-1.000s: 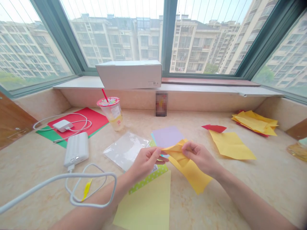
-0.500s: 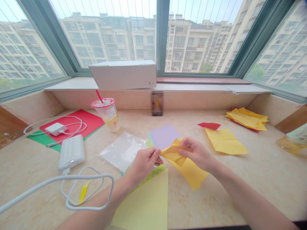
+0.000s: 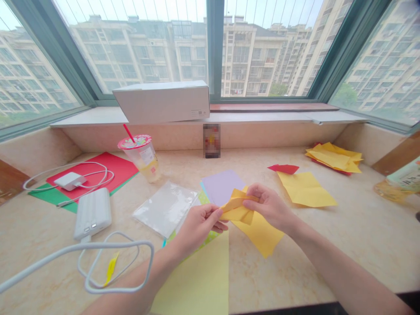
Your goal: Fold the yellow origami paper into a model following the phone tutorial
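A folded piece of yellow paper (image 3: 236, 207) is held up between both hands over the table. My left hand (image 3: 205, 220) pinches its left end between thumb and fingers. On the right end, my right hand (image 3: 267, 204) is closed with thumb and fingertips. Beneath lies a flat yellow sheet (image 3: 262, 234), partly covered by the folded piece. A pale yellow sheet (image 3: 200, 280) lies under my left wrist, with green dotted paper and a lilac sheet (image 3: 223, 186) behind it. Beside my left hand rests a clear plastic sleeve (image 3: 166, 208).
Left are a white power bank (image 3: 93, 213) with a looping cable, a charger (image 3: 69, 180) on red and green sheets, and a drink cup (image 3: 142, 159). Right are a yellow sheet (image 3: 308, 190), folded papers (image 3: 334, 156) and a bottle (image 3: 402, 181). A white box (image 3: 164, 103) stands on the sill.
The view has shifted slightly, so most things appear a little further left. Both hands keep hold of the folded yellow paper, with its flap turned a little.
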Tool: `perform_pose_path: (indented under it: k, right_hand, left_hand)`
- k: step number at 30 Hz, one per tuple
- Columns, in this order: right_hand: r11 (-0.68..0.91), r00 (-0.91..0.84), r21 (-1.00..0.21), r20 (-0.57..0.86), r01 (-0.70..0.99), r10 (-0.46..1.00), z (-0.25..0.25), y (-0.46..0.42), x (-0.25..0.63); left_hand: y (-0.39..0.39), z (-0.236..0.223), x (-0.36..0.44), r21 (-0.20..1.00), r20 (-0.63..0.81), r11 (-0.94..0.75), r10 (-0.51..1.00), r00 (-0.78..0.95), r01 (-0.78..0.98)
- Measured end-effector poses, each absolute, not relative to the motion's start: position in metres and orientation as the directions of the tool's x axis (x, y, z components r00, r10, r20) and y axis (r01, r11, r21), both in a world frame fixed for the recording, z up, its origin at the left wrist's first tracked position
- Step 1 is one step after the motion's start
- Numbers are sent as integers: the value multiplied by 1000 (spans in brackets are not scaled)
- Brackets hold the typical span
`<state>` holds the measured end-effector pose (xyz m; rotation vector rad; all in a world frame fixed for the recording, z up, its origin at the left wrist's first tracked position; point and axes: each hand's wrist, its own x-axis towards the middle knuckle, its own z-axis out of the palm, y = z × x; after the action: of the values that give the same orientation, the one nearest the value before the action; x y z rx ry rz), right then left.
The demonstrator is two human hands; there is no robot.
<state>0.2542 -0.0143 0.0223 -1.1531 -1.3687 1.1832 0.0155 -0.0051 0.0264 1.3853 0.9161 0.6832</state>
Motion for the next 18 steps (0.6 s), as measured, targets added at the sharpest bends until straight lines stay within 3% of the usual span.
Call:
perform_pose_path:
  k: [4, 13, 18]
  right_hand:
    - [23, -86, -1000, 24, -14, 996, 21, -13, 257]
    - [101, -120, -991, 91, 83, 989, 23, -19, 251]
    - [146, -135, -980, 128, 137, 983, 21, -23, 243]
  left_hand:
    - [-7, 26, 16, 984, -173, 124, 823, 542, 126]
    - [-12, 27, 23, 989, -133, 69, 794, 593, 129]
    - [-15, 25, 31, 990, -108, 46, 845, 524, 130]
